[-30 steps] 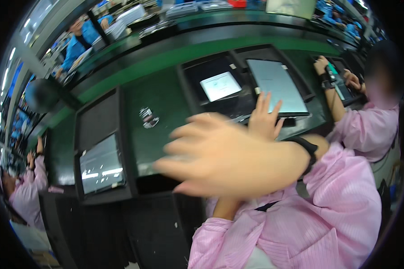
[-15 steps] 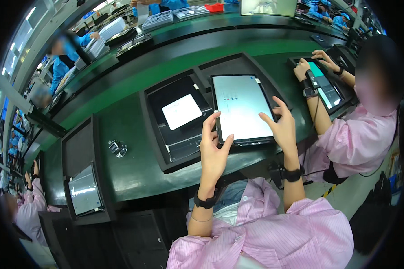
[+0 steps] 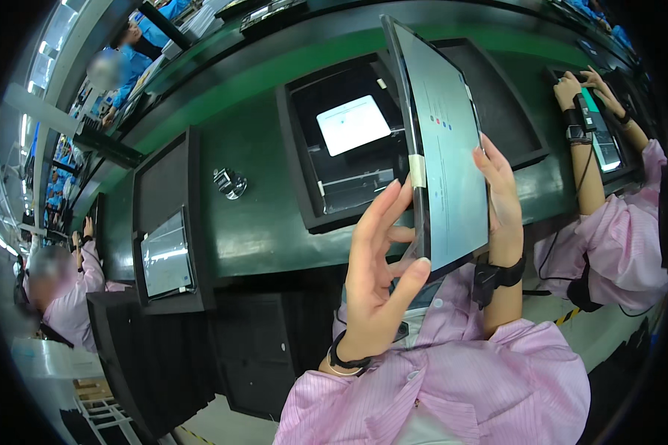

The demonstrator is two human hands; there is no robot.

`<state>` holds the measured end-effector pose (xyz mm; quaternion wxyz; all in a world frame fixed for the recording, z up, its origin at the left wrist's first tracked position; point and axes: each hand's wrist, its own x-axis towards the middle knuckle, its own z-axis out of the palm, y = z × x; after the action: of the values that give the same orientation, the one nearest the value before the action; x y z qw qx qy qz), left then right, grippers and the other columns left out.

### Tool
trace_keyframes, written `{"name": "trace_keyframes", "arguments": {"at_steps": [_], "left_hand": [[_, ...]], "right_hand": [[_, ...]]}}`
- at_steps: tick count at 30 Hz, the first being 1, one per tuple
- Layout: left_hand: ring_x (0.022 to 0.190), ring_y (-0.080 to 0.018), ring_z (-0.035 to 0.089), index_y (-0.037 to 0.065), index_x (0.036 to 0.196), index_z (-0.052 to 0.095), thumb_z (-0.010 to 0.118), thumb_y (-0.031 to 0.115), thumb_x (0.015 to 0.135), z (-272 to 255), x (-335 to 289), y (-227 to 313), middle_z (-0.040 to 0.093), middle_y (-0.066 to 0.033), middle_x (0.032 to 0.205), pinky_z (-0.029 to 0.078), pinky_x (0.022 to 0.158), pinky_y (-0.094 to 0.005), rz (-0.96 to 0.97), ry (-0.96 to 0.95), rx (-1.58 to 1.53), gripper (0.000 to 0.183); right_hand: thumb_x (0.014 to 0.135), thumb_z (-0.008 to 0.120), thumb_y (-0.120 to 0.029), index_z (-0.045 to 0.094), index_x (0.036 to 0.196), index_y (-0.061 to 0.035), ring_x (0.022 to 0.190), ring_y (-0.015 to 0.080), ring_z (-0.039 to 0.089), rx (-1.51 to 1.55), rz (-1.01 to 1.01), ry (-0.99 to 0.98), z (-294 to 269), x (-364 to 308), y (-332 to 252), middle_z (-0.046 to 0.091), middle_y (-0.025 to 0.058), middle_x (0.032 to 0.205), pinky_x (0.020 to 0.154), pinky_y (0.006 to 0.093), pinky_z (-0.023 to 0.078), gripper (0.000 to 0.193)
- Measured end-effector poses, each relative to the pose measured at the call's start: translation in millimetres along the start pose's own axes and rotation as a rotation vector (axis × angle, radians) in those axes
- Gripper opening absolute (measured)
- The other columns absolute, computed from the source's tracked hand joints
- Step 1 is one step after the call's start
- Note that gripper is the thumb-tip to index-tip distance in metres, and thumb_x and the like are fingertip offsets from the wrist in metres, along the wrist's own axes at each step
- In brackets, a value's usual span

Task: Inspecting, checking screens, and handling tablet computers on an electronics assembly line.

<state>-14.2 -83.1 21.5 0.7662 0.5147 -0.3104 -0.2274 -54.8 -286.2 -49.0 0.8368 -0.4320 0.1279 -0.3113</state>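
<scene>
A: What are the hands doing?

B: Both are holding the tablet [image 3: 449, 156]. Left hand [image 3: 375, 289] is gripping its lower left side, thumb tip sitting at the bottom corner, fingers running up along the edge. Right hand [image 3: 501, 189] is curling round the right edge. Part of its grip is hiding behind the screen, can't tell all of it.

A: Tablet position?

B: It's hanging in the air over the near side of the green bench [image 3: 260, 237], leaning steeply, lit screen facing right. Cream tab [image 3: 417, 170] is showing on its left edge.

A: Around it?

B: Two-compartment tray [image 3: 505, 104] is lying behind, partly covered by the tablet. White rectangle [image 3: 354, 124] is sitting in the left compartment; can't tell if paper or screen. Further left, a small clear object [image 3: 230, 183] is resting on the bench, then a second tray [image 3: 167, 170] is holding a glossy panel [image 3: 167, 256] in its near compartment.

A: Neighbours?

B: On the right, a co-worker's hands [image 3: 569, 93] are working at another device [image 3: 608, 144].
</scene>
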Motion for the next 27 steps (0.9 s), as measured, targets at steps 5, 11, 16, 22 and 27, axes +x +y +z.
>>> {"name": "trace_keyframes", "arguments": {"at_steps": [5, 11, 16, 22, 27], "left_hand": [[0.107, -0.0172, 0.045, 0.001, 0.143, 0.017, 0.058, -0.004, 0.077, -14.9, -3.0, -6.2, 0.026, -0.0175, 0.146, 0.032, 0.099, -0.0335, -0.066, 0.012, -0.311, 0.078], [0.126, -0.0242, 0.036, 0.005, 0.144, 0.014, 0.058, -0.008, 0.075, -35.5, -10.6, -8.3, 0.023, -0.0171, 0.148, 0.026, 0.105, -0.0365, -0.138, -0.067, -0.538, 0.084], [0.134, -0.0262, 0.028, 0.005, 0.145, 0.012, 0.059, -0.011, 0.072, -45.8, -23.5, -10.2, 0.025, -0.0174, 0.147, 0.019, 0.109, -0.0375, -0.178, -0.095, -0.67, 0.088], [0.132, -0.0239, 0.032, -0.007, 0.139, 0.021, 0.065, -0.005, 0.073, -58.6, -33.6, -21.5, 0.035, -0.0176, 0.14, 0.022, 0.108, -0.0348, -0.258, -0.206, -0.767, 0.079], [0.119, -0.0224, 0.046, -0.011, 0.129, 0.038, 0.068, -0.002, 0.073, -70.9, -29.6, -41.4, 0.048, -0.016, 0.128, 0.034, 0.101, -0.0333, -0.311, -0.362, -0.827, 0.064]], "right_hand": [[0.088, 0.06, -0.014, 0.04, 0.129, 0.0069, 0.096, 0.0116, 0.059, -0.1, -0.045, -0.062, 11.2, 8.2, -10.5, 0.06, 0.0118, 0.109, 0.082, 0.0229, 0.046, 0.05], [0.084, 0.064, -0.009, 0.038, 0.13, 0.0087, 0.099, 0.0126, 0.057, -0.257, -0.185, -0.003, 28.1, -0.9, -30.1, 0.059, 0.0127, 0.111, 0.087, 0.0229, 0.042, 0.056], [0.081, 0.065, -0.005, 0.036, 0.13, 0.0101, 0.1, 0.0136, 0.057, -0.239, -0.151, 0.023, 39.6, -15.7, -41.2, 0.058, 0.0137, 0.114, 0.086, 0.0232, 0.043, 0.059], [0.082, 0.063, -0.001, 0.038, 0.131, 0.0064, 0.099, 0.0132, 0.059, -0.202, -0.17, -0.019, 43.5, -23.8, -44.9, 0.059, 0.0114, 0.113, 0.087, 0.0234, 0.045, 0.055], [0.08, 0.064, -0.001, 0.041, 0.129, 0.0062, 0.105, 0.0135, 0.054, -0.337, -0.208, -0.005, 34.6, -13.6, -36.4, 0.056, 0.0105, 0.116, 0.091, 0.0245, 0.041, 0.055]]}}
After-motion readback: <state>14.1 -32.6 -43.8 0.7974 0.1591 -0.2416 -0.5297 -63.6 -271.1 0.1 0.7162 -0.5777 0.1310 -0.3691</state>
